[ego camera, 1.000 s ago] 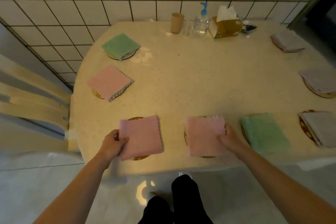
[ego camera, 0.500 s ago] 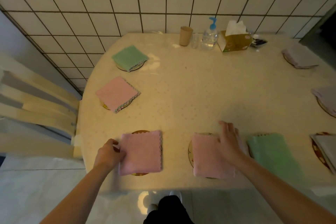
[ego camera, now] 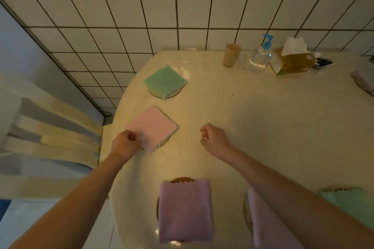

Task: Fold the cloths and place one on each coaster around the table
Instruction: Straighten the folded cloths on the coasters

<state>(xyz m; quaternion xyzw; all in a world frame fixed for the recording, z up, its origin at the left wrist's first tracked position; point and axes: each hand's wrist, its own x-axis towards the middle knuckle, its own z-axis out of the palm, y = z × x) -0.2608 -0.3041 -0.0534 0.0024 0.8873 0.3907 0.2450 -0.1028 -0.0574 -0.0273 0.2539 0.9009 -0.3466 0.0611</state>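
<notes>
While a second ago both hands were on the two near pink cloths, now moved on to the next place at the left. Left hand (ego camera: 125, 143) pinching the near corner of the tilted pink cloth (ego camera: 153, 126), which lies on its coaster (ego camera: 163, 142) (only a thin rim showing). Right hand (ego camera: 215, 136) above the bare table (ego camera: 253, 123), fingers loosely curled, holding nothing. Near folded pink cloth (ego camera: 185, 209) released, flat on its own coaster. Probably means: near places done, this cloth being straightened. Further back, green cloth (ego camera: 165, 81) on another coaster.

Containers by the wall: brown cup (ego camera: 232, 55) (contents not visible), pump bottle (ego camera: 262, 54) with clear liquid, tissue box (ego camera: 292, 61) with one tissue standing out.
</notes>
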